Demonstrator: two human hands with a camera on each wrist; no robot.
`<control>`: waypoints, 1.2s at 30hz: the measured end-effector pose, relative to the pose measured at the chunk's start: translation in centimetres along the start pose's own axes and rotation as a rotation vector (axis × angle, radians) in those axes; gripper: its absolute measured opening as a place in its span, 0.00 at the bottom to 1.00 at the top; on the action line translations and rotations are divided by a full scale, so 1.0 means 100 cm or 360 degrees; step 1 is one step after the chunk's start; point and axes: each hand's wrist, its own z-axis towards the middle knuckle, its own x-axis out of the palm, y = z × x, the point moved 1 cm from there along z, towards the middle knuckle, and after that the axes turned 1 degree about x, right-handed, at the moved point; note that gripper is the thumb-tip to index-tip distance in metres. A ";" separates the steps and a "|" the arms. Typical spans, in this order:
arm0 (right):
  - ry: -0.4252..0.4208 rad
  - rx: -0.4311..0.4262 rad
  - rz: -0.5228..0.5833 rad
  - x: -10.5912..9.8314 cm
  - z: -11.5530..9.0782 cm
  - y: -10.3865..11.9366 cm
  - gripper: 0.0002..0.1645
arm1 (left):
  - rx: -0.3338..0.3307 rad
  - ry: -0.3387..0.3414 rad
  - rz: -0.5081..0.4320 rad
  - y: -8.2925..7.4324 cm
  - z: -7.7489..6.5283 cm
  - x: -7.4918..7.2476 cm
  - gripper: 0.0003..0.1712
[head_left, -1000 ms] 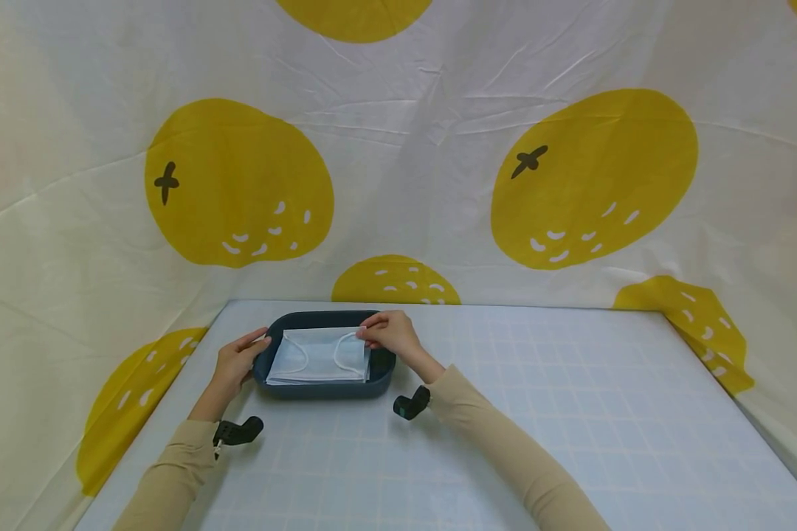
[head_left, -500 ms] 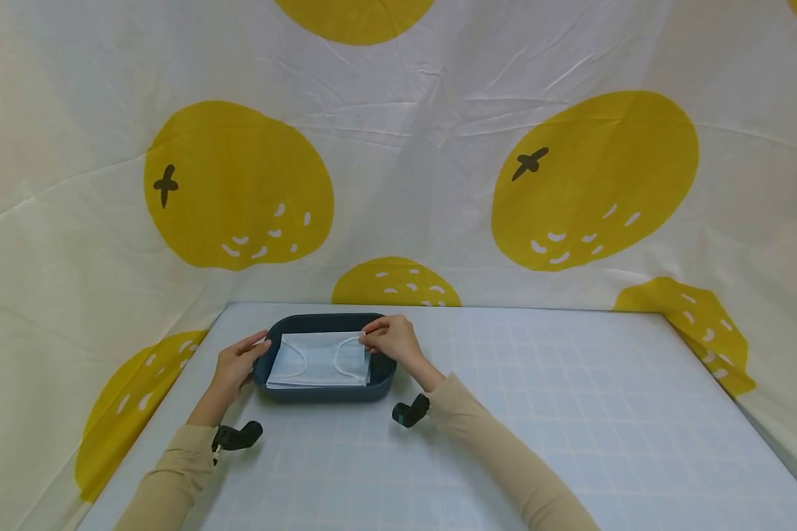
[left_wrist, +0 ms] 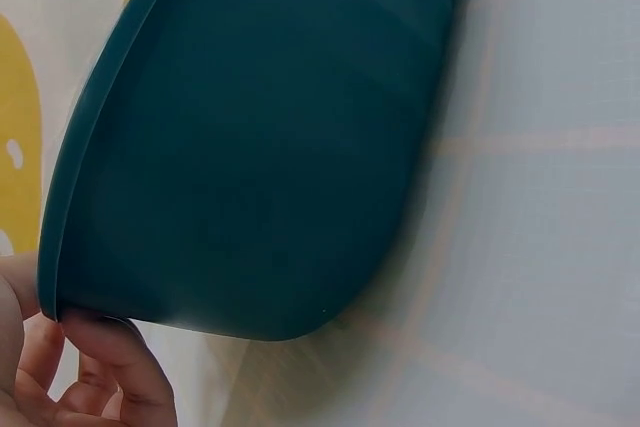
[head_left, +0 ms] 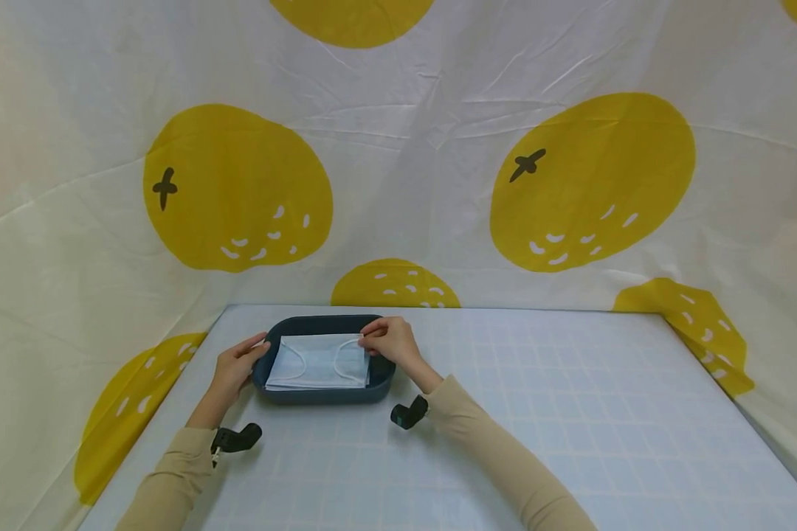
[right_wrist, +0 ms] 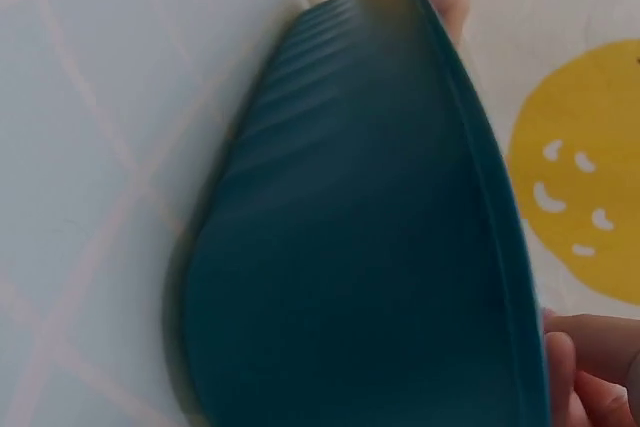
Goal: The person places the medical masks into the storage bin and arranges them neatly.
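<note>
In the head view a stack of pale blue face masks [head_left: 319, 363] lies in a dark teal tray [head_left: 325, 397], white ear loops showing on the top one. My left hand [head_left: 231, 372] grips the tray's left end; the left wrist view shows the thumb and fingers [left_wrist: 130, 367] on either side of its rim. At the far right corner of the stack, my right hand [head_left: 393, 343] pinches the top mask's edge with thumb and fingertips. In the right wrist view the tray's outer wall [right_wrist: 330, 227] hides the masks, and the right fingers [right_wrist: 562, 372] show beyond its rim.
The tray stands near the back left of a table [head_left: 538, 428] covered in a pale blue checked cloth. Behind it hangs a white curtain [head_left: 412, 184] with big yellow fruit prints. Black wrist cameras sit on both forearms, close over the table.
Both hands keep their places at the tray and the masks. The whole head view has shifted slightly downward in the frame.
</note>
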 end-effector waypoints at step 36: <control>-0.0242 -0.0538 -0.0306 -0.107 -0.047 -0.026 0.16 | 0.0143 0.0043 0.0180 0.003 0.003 -0.020 0.35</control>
